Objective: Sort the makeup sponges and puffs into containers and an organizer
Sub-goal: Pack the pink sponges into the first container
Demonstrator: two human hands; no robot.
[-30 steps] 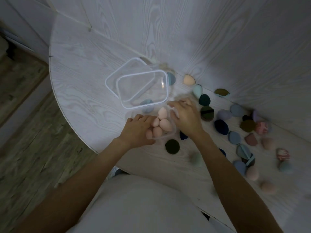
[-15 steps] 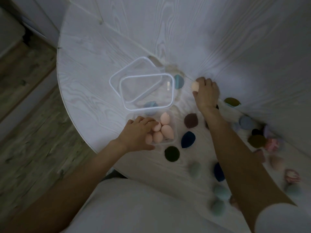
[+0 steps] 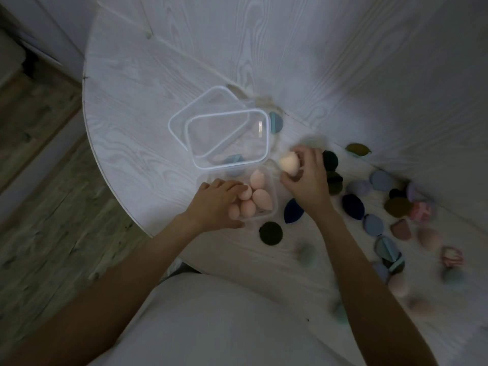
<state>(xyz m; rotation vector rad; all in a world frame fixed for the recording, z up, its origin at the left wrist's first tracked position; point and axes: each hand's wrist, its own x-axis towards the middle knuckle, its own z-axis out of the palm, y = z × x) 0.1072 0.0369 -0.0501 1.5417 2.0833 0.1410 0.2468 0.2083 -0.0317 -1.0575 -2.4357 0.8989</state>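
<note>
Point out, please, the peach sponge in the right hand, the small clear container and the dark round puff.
peach sponge (image 3: 289, 161), head view, its rounded body
small clear container (image 3: 273, 196), head view, right wall
dark round puff (image 3: 271, 233), head view, centre

Four peach teardrop foam sponges (image 3: 252, 198) fill the small clear plastic box (image 3: 273, 191); coloured puffs (image 3: 373, 224) scatter right.

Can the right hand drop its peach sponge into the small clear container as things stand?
Probably yes: the right hand holds the peach teardrop sponge beside the small clear container, whose top is open.
</note>
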